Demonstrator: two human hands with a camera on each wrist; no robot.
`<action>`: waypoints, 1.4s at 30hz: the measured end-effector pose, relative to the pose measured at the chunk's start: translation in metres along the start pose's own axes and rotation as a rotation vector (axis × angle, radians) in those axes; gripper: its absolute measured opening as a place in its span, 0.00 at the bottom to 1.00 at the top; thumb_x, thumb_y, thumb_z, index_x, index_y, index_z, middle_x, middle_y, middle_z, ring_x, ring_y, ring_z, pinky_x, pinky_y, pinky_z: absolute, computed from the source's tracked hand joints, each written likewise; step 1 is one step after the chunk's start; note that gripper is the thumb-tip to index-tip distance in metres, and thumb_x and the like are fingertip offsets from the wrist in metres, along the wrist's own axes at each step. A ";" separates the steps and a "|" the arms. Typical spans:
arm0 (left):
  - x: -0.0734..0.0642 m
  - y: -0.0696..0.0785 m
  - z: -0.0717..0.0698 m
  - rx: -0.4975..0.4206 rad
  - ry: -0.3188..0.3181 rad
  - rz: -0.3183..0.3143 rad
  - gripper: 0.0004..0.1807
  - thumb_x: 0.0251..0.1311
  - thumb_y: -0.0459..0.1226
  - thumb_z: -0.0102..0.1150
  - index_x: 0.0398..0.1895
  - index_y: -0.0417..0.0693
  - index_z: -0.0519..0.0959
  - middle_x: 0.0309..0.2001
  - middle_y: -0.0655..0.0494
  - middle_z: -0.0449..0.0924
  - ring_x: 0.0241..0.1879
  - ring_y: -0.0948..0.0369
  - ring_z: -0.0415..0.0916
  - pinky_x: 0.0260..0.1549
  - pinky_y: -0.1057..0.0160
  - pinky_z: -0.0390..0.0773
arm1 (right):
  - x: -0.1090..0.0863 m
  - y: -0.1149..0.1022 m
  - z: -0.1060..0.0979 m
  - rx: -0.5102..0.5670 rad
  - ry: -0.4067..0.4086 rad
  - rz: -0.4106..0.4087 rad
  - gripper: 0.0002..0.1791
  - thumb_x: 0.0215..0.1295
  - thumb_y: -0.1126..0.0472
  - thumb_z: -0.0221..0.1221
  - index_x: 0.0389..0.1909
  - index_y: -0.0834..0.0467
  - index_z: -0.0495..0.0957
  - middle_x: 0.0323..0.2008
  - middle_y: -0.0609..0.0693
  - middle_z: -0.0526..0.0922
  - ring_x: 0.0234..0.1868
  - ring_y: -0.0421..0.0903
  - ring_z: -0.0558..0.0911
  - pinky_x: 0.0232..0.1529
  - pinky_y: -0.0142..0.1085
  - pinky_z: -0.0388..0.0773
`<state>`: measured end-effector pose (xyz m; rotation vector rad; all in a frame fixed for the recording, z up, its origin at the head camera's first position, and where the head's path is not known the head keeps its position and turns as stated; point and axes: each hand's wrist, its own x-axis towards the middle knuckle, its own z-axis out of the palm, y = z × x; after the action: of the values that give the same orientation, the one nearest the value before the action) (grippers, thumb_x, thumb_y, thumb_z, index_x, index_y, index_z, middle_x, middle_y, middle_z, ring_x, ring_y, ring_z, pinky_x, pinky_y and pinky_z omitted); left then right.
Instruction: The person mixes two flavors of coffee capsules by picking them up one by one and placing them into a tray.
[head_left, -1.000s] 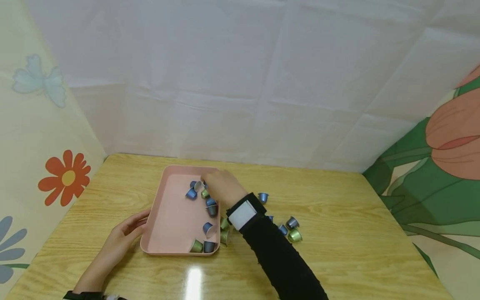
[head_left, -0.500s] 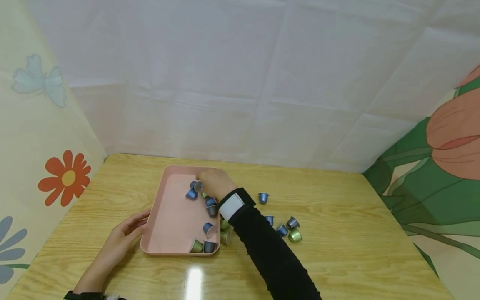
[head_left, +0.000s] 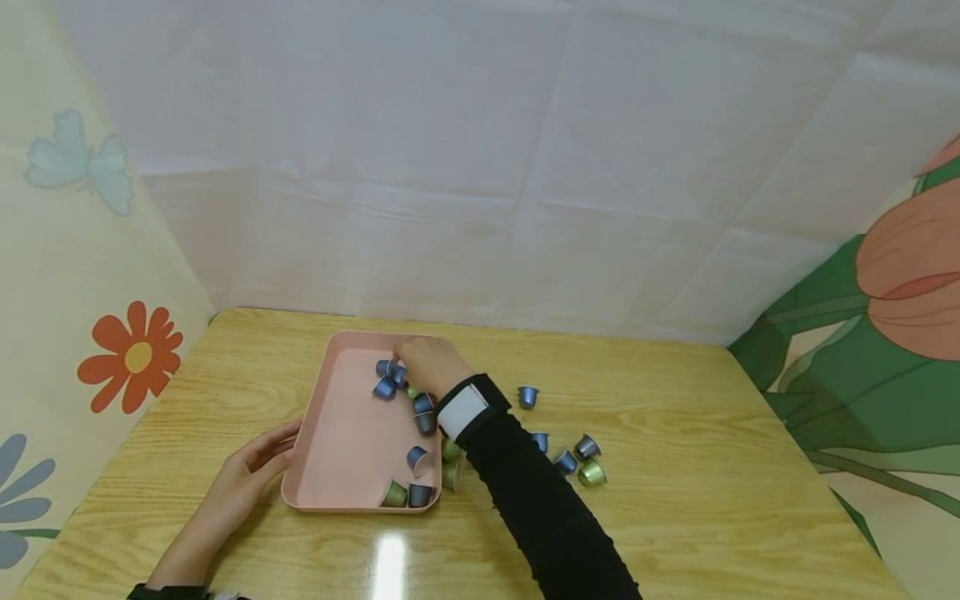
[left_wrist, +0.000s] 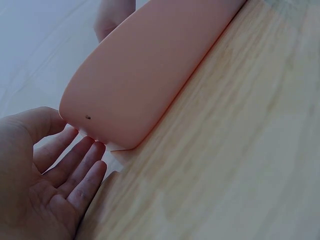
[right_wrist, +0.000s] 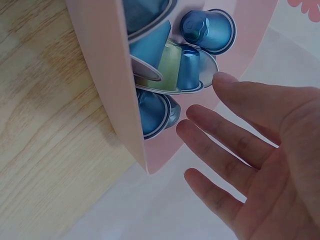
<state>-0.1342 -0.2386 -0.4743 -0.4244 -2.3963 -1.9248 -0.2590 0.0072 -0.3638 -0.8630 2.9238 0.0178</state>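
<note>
A pink tray [head_left: 345, 450] holds several coffee capsules in blue, green and dark grey, mostly along its right side. My left hand [head_left: 243, 475] touches the tray's left wall, its fingertips at the corner in the left wrist view and its palm away from the tray. My right hand [head_left: 433, 365] is over the tray's far right corner. In the right wrist view its fingers are spread with nothing between them, and the thumb tip lies right by a blue capsule [right_wrist: 190, 67]. A green capsule [right_wrist: 170, 67] leans beside that one, and another blue capsule [right_wrist: 210, 31] lies farther in.
On the wooden table [head_left: 675, 517], right of the tray, lie several more capsules, among them a blue one [head_left: 528, 397] and a green one [head_left: 592, 473]. Two green capsules sit against the tray's right wall, partly behind the right forearm. A white cloth [head_left: 480, 167] hangs behind.
My right hand has shifted a little left over the tray. A capsule by its fingertips has turned from showing its pale lid to its blue side. The left hand stays put.
</note>
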 end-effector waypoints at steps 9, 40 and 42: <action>-0.001 -0.002 -0.002 0.006 0.004 -0.006 0.25 0.67 0.34 0.47 0.63 0.24 0.63 0.51 0.88 0.71 0.50 0.82 0.71 0.45 0.86 0.73 | -0.003 0.004 -0.001 0.018 -0.001 -0.001 0.17 0.64 0.65 0.55 0.54 0.55 0.78 0.51 0.50 0.84 0.44 0.44 0.82 0.45 0.36 0.84; 0.000 -0.001 -0.001 0.025 0.008 -0.025 0.26 0.68 0.36 0.47 0.63 0.27 0.64 0.49 0.86 0.72 0.50 0.82 0.71 0.45 0.87 0.73 | -0.058 0.065 0.005 0.173 -0.018 0.234 0.22 0.62 0.58 0.59 0.57 0.60 0.75 0.55 0.57 0.81 0.53 0.52 0.79 0.55 0.47 0.79; 0.000 0.000 -0.001 0.020 0.007 -0.023 0.25 0.68 0.35 0.47 0.63 0.26 0.64 0.49 0.86 0.72 0.50 0.82 0.71 0.44 0.87 0.73 | -0.062 0.068 0.004 0.179 -0.024 0.256 0.23 0.62 0.58 0.59 0.57 0.60 0.74 0.56 0.57 0.80 0.53 0.53 0.79 0.55 0.47 0.79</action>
<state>-0.1345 -0.2392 -0.4743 -0.3899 -2.4240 -1.9068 -0.2433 0.0982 -0.3630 -0.4565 2.9353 -0.2108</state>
